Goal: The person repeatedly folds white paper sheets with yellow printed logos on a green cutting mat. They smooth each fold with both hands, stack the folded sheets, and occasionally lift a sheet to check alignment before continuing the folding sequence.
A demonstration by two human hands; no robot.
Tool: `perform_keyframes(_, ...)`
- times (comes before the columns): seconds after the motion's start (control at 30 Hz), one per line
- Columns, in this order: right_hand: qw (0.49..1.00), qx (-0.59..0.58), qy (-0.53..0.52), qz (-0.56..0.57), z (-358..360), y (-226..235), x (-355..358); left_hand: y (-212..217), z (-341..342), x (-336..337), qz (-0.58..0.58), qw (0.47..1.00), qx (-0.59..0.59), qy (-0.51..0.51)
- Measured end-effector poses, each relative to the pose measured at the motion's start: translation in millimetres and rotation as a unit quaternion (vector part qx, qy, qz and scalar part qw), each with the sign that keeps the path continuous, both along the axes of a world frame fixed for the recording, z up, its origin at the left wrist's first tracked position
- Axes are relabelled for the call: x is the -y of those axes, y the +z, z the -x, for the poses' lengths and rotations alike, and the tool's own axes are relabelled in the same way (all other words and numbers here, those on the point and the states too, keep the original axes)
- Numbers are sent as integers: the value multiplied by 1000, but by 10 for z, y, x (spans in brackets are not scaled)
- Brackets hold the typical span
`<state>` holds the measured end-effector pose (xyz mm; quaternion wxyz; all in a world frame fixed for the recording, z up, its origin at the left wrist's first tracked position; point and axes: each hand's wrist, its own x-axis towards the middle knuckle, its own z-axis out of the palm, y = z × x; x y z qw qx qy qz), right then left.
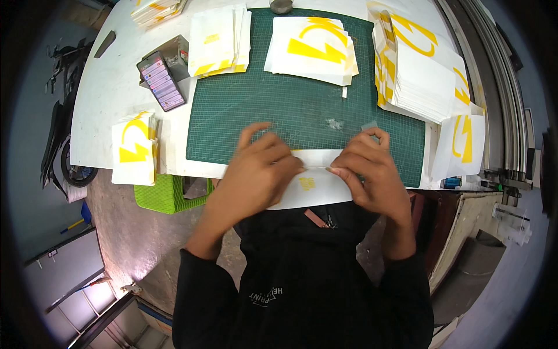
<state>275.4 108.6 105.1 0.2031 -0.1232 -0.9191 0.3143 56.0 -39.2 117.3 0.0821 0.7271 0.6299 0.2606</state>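
At the near edge of the table, a white folded paper piece (325,193) with a small yellow print lies between my hands. It looks like an envelope or flat bag, though its exact kind is unclear. My left hand (258,168) pinches it at the left along a crosswise crease, the index finger raised. My right hand (369,168) pinches the same crease at the right with thumb and fingertips. The paper's near part hangs past the table edge over my lap. Under its far part is a green cutting mat (261,104). Small clear scraps (335,123) lie on the mat beyond my hands.
Stacks of white paper pieces with yellow shapes stand at the mat's far middle (314,49), far left (218,41), right (424,75) and table's left edge (133,148). A phone (161,81) leans on a box. A green basket (157,195) sits below the table.
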Motion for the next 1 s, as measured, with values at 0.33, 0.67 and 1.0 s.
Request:
perform_keyframes(0.33,994,42,32,-98,291,18,186,-10,195,136,22,999,28,29)
perform_keyframes(0.67,989,112,-97,-6,-608,118,-284,-17,428,348,30,997,27,66)
perform_keyframes(1.0,977,-30,-56,-206,123,-31,-123,127,218,127,-84,991,-53,92)
